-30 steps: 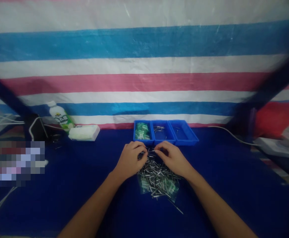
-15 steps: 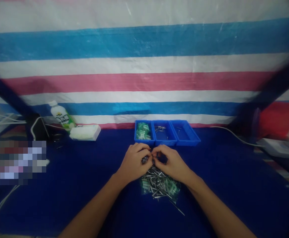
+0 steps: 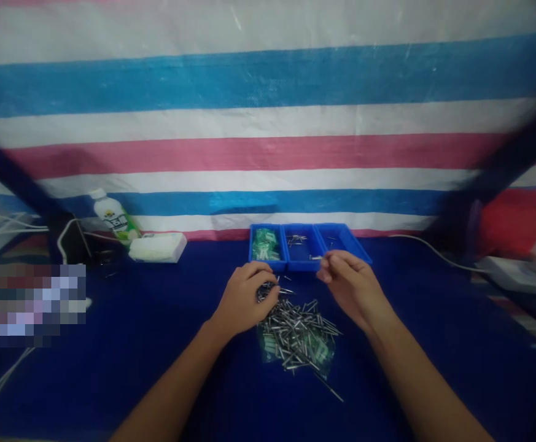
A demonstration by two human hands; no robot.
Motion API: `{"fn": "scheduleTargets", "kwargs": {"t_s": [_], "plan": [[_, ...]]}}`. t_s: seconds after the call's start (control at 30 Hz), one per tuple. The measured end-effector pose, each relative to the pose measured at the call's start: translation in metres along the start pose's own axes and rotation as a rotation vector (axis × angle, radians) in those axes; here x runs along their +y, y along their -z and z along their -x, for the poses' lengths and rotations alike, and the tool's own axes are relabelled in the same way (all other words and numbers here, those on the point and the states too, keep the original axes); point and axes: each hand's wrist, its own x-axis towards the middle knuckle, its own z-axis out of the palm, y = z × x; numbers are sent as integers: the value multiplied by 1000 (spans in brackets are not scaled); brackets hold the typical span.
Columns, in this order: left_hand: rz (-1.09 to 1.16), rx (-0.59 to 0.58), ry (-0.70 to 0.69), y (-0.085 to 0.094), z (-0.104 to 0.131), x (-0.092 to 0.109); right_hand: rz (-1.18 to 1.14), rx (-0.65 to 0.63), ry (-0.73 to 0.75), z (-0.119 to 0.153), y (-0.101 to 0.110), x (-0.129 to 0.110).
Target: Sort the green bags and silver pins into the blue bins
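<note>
A loose heap of thin metal pins (image 3: 295, 325) lies on the blue tabletop, with green-printed clear plastic packets (image 3: 325, 351) partly under it. My left hand (image 3: 245, 298) is curled at the heap's upper left edge, its fingers and thumb closed around several pins; how many is hidden. My right hand (image 3: 353, 279) is raised over the front of the blue tray (image 3: 309, 266), thumb and fingers pinching a small metal pin (image 3: 315, 258) that points left over the middle compartment. Packets fill the left compartment, a few pins lie in the middle one, and tiny pieces show in the right.
Back left stand a white bottle with a green label (image 3: 113, 215) and a pack of tissues (image 3: 158, 247). White cables run along the left side. On the right are a white power strip (image 3: 520, 276) and a red bag (image 3: 519, 224). A striped sheet (image 3: 268, 150) hangs behind.
My right hand has moved away from my left, up and right to the tray, with a pin in its fingers. My left hand has stayed near the heap, and more pins show between the hands.
</note>
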Motion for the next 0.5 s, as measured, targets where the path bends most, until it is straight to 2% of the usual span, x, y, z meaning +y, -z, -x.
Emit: {"fn": "scheduleTargets", "kwargs": {"t_s": [0.17,0.3,0.37,0.5], "plan": [[-16,9,3,-1,0,-4,165,112,-201,-6,4,-1],[-21,17,11,-2,-1,-5,364,120,-238,-8,7,4],[-36,14,34,-1,-1,-6,584,39,-178,-6,6,9],[-79,-13,88,-1,-1,-10,1076,-254,58,-1,0,20]]}}
